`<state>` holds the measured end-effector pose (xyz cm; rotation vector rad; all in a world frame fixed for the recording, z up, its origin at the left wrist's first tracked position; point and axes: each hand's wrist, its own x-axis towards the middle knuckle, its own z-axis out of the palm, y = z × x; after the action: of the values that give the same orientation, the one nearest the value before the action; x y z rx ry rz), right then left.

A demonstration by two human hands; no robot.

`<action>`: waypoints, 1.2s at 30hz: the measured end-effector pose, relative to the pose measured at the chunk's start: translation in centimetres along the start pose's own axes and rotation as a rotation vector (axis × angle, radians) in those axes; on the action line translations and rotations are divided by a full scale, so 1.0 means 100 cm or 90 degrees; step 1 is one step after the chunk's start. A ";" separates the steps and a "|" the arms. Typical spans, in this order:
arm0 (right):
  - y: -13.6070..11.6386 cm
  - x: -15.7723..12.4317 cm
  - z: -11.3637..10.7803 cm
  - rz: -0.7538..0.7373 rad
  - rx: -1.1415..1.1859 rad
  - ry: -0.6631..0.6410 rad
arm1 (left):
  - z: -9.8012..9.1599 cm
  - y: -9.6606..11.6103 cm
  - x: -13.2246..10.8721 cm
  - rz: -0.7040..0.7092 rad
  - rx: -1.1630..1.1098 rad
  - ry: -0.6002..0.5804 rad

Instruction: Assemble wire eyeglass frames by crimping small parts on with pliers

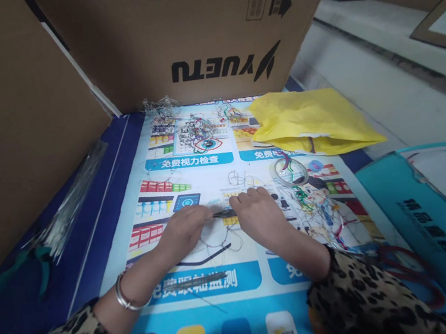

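My left hand (188, 228) and my right hand (260, 213) meet close together above the printed sheet (244, 294). Between them shows the dark, narrow end of a metal tool (224, 213); the rest of it is hidden inside my closed right hand. The fingers of my left hand are pinched together at the tool's left end, and what they hold is too small to make out. Thin looped wire (218, 243) hangs or lies just below the hands. Nearer to me, a slim bundle of dark rods (203, 279) lies across the sheet.
Tangled coloured wires (327, 212) and a clear tape roll (291, 171) lie right. A yellow bag (313, 117) is behind; a teal folder (408, 227) is far right. At left are teal-handled pliers (41, 271) and straight wires (76, 197). A cardboard box (191, 29) walls the back.
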<state>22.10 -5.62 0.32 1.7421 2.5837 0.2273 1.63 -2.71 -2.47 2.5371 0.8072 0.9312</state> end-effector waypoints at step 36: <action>0.000 -0.004 -0.009 -0.065 0.027 0.012 | -0.015 0.014 -0.001 -0.254 -0.142 0.029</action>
<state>22.15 -6.08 1.15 1.6221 2.7006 0.1895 1.10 -3.76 -0.77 2.0678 1.1033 0.8898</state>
